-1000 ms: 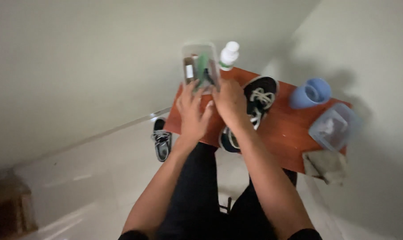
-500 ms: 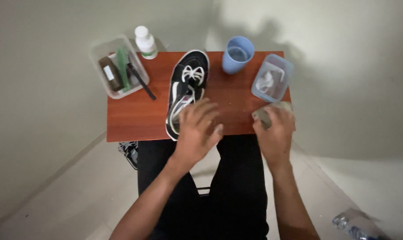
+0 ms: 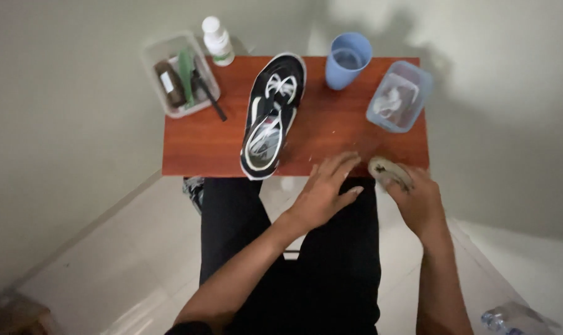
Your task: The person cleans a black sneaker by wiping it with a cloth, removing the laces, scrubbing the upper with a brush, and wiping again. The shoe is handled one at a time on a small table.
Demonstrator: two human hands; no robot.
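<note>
- My right hand (image 3: 418, 201) curls around a small pale object (image 3: 388, 170) at the near right edge of the table; the fingers wrap it from below, and I cannot tell what the object is.
- My left hand (image 3: 324, 192) holds nothing: its fingers are spread and loose, with the tips lying on the near edge of the table (image 3: 207, 146), just beside the right hand.
- The two hands sit close together but do not touch.
- The black shoe with white laces (image 3: 270, 118) lies on the reddish-brown table to the left of both hands, toe pointing away from me, heel overhanging the near edge. Neither hand touches it.
- Beyond the right hand, at the table's right side, stands a clear square tub (image 3: 399, 96) with something white crumpled inside.
- A blue cup (image 3: 348, 60) stands at the far edge between the shoe and that tub.
- At the far left corner sits a clear tray (image 3: 177, 74) holding a dark block, a green item and a thin dark tool whose handle sticks out over the tabletop.
- A white bottle (image 3: 218, 41) stands just behind the tray.
- Under the table, a second shoe (image 3: 194, 189) shows on the pale floor, beside my dark trousers.
</note>
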